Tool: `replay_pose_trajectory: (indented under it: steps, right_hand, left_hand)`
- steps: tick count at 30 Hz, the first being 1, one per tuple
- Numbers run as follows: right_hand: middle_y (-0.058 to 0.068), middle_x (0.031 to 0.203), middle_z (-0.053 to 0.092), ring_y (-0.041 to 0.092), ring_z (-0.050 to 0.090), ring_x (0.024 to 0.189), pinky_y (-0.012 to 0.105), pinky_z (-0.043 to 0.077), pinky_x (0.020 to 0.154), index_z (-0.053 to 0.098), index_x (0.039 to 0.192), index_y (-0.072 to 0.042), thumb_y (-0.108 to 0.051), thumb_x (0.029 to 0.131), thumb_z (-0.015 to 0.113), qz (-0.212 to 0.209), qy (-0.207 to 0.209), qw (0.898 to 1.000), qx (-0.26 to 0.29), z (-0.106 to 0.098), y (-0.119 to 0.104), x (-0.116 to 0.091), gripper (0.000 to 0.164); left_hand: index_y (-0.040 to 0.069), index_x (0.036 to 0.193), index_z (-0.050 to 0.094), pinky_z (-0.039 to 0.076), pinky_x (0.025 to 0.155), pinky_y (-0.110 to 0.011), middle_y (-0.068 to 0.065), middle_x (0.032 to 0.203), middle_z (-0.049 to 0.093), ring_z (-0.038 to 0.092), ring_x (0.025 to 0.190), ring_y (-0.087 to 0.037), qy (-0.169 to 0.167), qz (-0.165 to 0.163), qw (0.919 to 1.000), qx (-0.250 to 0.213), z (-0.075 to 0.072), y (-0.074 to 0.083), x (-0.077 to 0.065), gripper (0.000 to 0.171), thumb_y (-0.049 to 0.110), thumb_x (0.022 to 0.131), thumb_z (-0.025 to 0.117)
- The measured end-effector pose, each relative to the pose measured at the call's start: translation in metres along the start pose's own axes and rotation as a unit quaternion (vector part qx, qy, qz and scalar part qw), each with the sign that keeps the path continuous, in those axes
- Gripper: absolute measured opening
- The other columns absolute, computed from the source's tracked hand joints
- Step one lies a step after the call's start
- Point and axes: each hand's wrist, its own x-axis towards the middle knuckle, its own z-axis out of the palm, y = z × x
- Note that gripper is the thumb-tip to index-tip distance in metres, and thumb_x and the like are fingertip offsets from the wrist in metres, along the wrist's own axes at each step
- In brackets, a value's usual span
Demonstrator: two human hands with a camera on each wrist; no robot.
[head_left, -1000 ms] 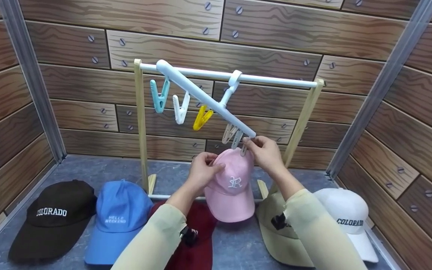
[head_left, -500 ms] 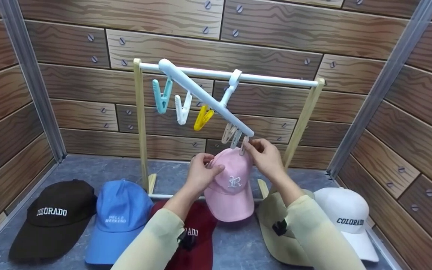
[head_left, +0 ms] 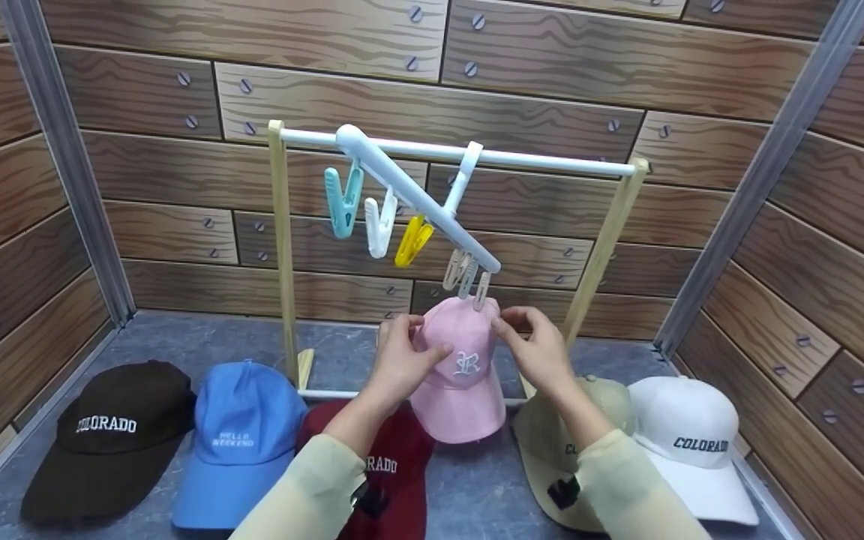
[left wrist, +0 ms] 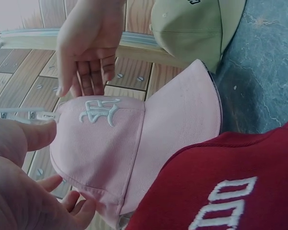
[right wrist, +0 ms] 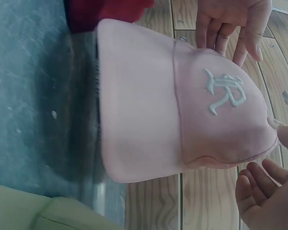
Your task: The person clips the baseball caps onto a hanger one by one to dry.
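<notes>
A pink baseball cap (head_left: 462, 345) with a white embroidered R hangs in the middle of the head view. A beige clip (head_left: 481, 291) at the near end of the pale blue hanger (head_left: 421, 199) overlaps the cap's top edge. My left hand (head_left: 402, 360) holds the cap's left side, thumb on the front and fingers partly hidden behind. At its upper right edge my right hand (head_left: 541, 352) pinches the cap between thumb and fingers, just below the clip. The right wrist view shows the right thumb (right wrist: 281, 129) against the crown.
The hanger hooks over a rack's white bar (head_left: 552, 161). Turquoise (head_left: 343, 202), white (head_left: 379, 225) and yellow clips (head_left: 413, 240) hang from it. On the grey surface lie black (head_left: 113, 442), blue (head_left: 244, 442), dark red (head_left: 394, 487), khaki (head_left: 544, 450) and white caps (head_left: 691, 442).
My right hand has let go of the beige clip and moved down to the pink cap's edge. The hanger's far end has swung slightly right. My left hand stays on the cap.
</notes>
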Motion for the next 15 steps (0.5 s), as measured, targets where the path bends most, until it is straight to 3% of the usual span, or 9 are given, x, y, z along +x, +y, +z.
replay_pose_trajectory:
  steps: [6, 15]
  right_hand:
    - [0.013, 0.12, 0.075, 0.029, 0.068, 0.114, 0.049, 0.053, 0.099, 0.074, 0.126, -0.001, -0.027, 0.104, 0.082, -0.001, 0.004, 1.0, 0.009, 0.003, 0.006, -0.019, 0.036]
    - [0.012, 0.123, 0.072, 0.028, 0.068, 0.115, 0.046, 0.055, 0.094, 0.071, 0.132, -0.001, -0.029, 0.106, 0.079, -0.007, -0.017, 1.0, -0.004, 0.001, 0.014, -0.045, 0.039]
  left_hand:
    - [-0.003, 0.137, 0.062, 0.052, 0.101, -0.051, -0.023, 0.126, 0.055, 0.056, 0.118, -0.035, -0.002, 0.005, 0.9996, 0.027, -0.001, -0.001, -0.01, 0.063, 0.021, 0.089, 0.094]
    - [-0.006, 0.134, 0.063, 0.045, 0.101, -0.054, -0.018, 0.116, 0.054, 0.046, 0.116, -0.035, 0.014, 0.046, 0.9966, 0.067, 0.007, 0.0, -0.025, 0.068, 0.02, 0.082, 0.098]
